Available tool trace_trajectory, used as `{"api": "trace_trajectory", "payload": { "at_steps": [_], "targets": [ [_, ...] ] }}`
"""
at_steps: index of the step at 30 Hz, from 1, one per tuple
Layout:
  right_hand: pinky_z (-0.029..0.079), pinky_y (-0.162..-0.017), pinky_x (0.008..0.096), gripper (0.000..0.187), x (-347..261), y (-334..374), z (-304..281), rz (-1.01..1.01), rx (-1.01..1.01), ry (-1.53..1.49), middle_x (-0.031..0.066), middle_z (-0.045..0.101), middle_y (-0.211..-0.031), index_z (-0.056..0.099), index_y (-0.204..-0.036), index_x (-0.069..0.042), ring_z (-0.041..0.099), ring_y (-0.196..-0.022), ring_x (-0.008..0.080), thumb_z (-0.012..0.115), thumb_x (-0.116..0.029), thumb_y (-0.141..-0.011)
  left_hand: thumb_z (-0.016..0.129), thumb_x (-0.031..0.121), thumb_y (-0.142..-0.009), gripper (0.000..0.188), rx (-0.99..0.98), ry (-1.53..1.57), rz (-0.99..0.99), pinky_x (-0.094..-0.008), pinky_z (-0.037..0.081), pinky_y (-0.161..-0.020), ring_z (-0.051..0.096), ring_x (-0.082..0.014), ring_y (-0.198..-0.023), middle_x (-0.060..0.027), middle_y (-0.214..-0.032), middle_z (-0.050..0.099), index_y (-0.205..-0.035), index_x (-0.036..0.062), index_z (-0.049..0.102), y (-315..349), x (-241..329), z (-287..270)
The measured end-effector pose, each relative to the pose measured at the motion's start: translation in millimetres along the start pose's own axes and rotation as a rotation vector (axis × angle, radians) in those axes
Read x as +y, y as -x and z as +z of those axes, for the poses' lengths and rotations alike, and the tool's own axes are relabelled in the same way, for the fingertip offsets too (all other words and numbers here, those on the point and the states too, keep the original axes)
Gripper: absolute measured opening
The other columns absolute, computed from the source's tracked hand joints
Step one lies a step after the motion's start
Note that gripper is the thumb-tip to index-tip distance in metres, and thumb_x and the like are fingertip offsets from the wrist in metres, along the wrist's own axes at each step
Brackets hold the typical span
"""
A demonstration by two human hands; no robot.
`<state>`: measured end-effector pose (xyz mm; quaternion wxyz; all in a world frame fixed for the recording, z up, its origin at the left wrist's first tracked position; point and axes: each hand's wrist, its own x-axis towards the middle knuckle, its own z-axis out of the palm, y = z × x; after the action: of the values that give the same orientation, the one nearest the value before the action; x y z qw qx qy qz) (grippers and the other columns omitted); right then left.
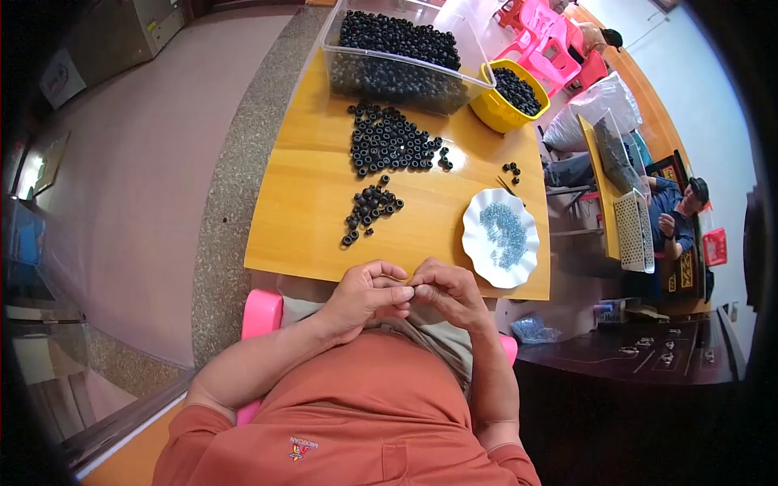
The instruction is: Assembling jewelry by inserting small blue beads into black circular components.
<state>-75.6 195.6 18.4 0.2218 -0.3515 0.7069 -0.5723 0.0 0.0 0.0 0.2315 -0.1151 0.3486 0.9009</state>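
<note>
My left hand point(371, 296) and my right hand point(450, 294) meet just off the table's near edge, above my lap. Both have thumb and fingertips pinched together on something small and dark, mostly hidden by the fingers. Ahead of them on the table lies a small cluster of black ring-shaped parts point(371, 209), with a larger spread of black rings point(393, 142) beyond it. To the right of my right hand is a white scalloped plate point(474, 255) holding many tiny clear bluish pieces point(504, 231). Tweezers point(505, 185) lie by the plate's far rim.
On the wooden table point(304, 202), a clear plastic bin point(332, 61) full of black parts stands at the back. Beside it is a yellow tub point(496, 116) of black parts. A few loose parts point(512, 172) lie at the right edge. Another person point(677, 215) sits farther right.
</note>
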Motion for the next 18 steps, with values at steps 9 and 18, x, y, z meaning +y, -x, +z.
{"api": "trace_trajectory", "payload": {
  "at_steps": [9, 18],
  "targets": [
    [0.047, -0.068, 0.0269, 0.012, -1.7, -2.6, 1.1, -0.072, -0.047, 0.101, 0.0068, 0.063, -0.084, 0.068, -0.097, 0.001, 0.059, -0.078, 0.0159, 0.066, -0.006, -0.088, 0.072, 0.01, -0.085, 0.032, 0.006, 0.0, -0.022, -0.0283, 0.057, -0.071, 0.064, -0.0129, -0.076, -0.0063, -0.092, 0.064, -0.11, 0.0032, 0.052, 2.3, 2.5, 0.6],
    [0.049, -0.073, 0.0255, 0.018, 13.7, 2.6, 11.3, 0.015, 0.062, -0.375, 0.0085, 0.062, -0.093, 0.068, -0.104, 0.004, 0.06, -0.083, 0.0144, 0.065, -0.006, -0.09, 0.068, 0.007, -0.087, 0.019, -0.006, 0.023, 0.025, -0.0311, 0.058, -0.072, 0.065, -0.0138, -0.077, -0.0062, -0.09, 0.065, -0.102, 0.0046, 0.058, 0.8, 2.0, -1.6]
  ]
}}
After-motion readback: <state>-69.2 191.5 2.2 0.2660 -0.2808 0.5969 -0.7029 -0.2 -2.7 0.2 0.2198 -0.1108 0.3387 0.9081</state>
